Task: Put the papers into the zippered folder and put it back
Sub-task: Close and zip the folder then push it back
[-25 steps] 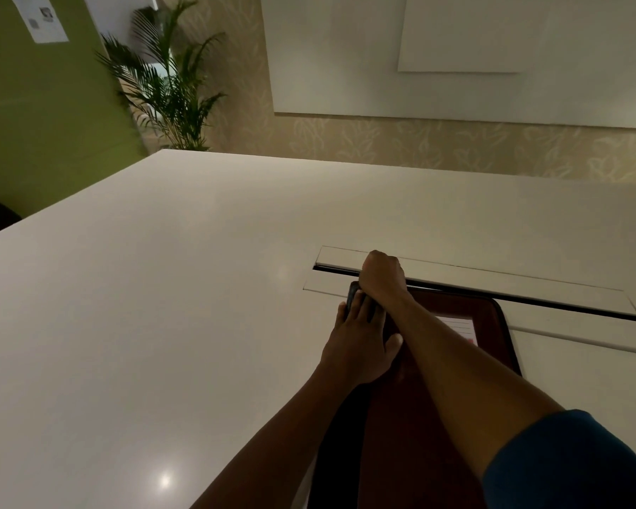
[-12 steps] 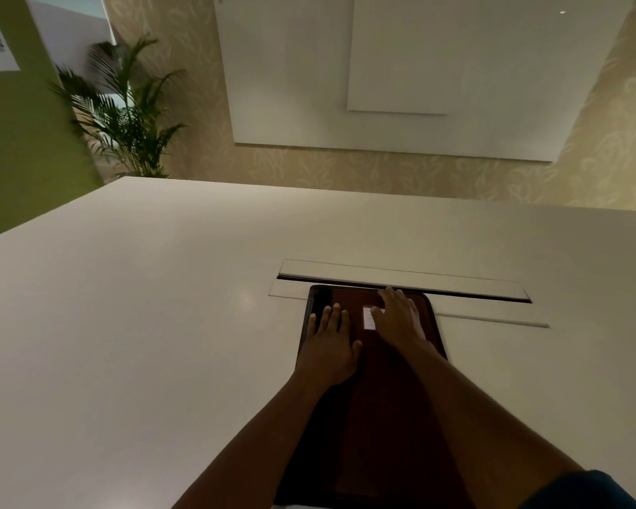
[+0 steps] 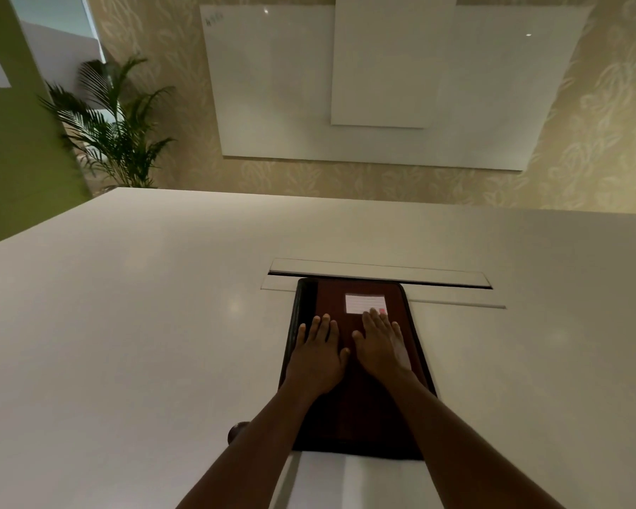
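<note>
a: where do we see the zippered folder [image 3: 358, 405]?

b: we see it lying flat on the white table [image 3: 125, 325], dark red with a black edge, its far end touching the long cable slot [image 3: 379, 279] set into the tabletop.

a: and our hands?

b: we have both resting palm-down on its cover. the left hand [image 3: 318, 352] is spread flat near the folder's left edge, fingers apart and gripping nothing. the right hand [image 3: 380, 345] lies flat just beside it, fingers close together, its fingertips touching the lower edge of the white label [image 3: 362, 301] on the cover.

a: do we see the papers?

b: we see something white at the near end of the folder, but we cannot tell whether it is paper.

a: what else?

b: we see a potted palm [image 3: 114, 130] beyond the table's far left corner and a whiteboard [image 3: 272, 86] on the patterned wall.
</note>
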